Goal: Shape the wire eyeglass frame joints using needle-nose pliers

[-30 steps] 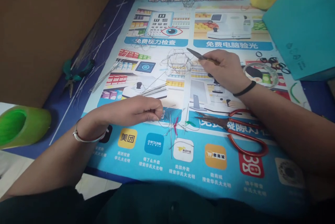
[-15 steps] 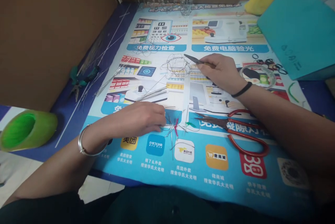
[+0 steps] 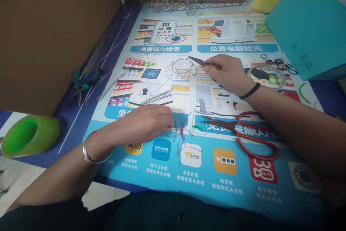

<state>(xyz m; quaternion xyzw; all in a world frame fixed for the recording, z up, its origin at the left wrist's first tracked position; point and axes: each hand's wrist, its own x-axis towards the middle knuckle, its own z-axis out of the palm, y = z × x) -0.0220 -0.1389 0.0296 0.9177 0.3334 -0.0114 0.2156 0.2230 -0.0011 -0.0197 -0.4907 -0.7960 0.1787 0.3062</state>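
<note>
My right hand [image 3: 228, 72] is closed round a dark, pointed tool [image 3: 198, 61] whose exact kind I cannot tell. The tool's tip points left, at the upper right edge of a round wire frame [image 3: 183, 68] lying on the printed sheet. Nearer to me, my left hand [image 3: 151, 123] has its fingers curled together at the left end of a small bundle of thin wires [image 3: 177, 133] with a red tie. The fingertips are hidden, so what they pinch does not show. Red-handled scissors [image 3: 238, 127] lie right of the bundle, blades pointing left.
Loose straight wires [image 3: 158, 97] lie beyond my left hand. Teal-handled pliers [image 3: 81, 83] and a green tape roll [image 3: 31, 135] are at the left. A clear ring [image 3: 281, 79] and small black rings [image 3: 285, 67] sit by a turquoise box [image 3: 308, 29]. Cardboard [image 3: 54, 36] walls the left and back.
My left hand has shifted slightly right toward the wire bundle, its fingers curling in more. The right hand and its pointed tool have hardly moved.
</note>
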